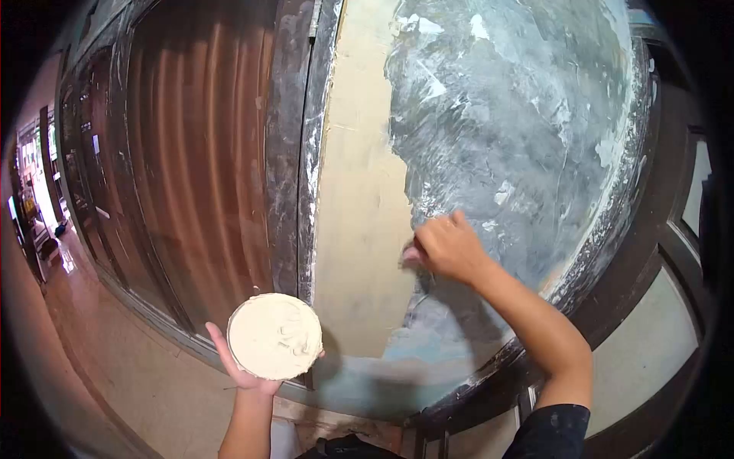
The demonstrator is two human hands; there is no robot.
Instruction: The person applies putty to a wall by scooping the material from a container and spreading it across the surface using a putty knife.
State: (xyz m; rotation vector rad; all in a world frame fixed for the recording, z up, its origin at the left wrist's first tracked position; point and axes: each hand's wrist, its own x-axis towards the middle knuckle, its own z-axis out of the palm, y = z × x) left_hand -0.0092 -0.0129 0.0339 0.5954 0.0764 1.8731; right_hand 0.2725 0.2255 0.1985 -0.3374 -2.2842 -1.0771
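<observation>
My left hand (pixel 256 380) holds up a round container of cream-coloured putty (pixel 260 336) from below. Its thumb lies along the left rim, and a fingertip shows at the right side. The putty surface is mostly smooth, with a rough patch right of the middle. My right hand (pixel 453 249) is closed and held at the wall, by the border between the cream coat (pixel 355 214) and the bare grey wall (pixel 497 153). Whatever it grips is hidden behind the fingers.
Left of the coated strip stands a dark wooden frame (pixel 287 153) with a brown curtain behind glass (pixel 199 153). A dark wooden door with pale panels (pixel 650 344) is on the right. The floor (pixel 138 359) runs off to the left towards a bright opening.
</observation>
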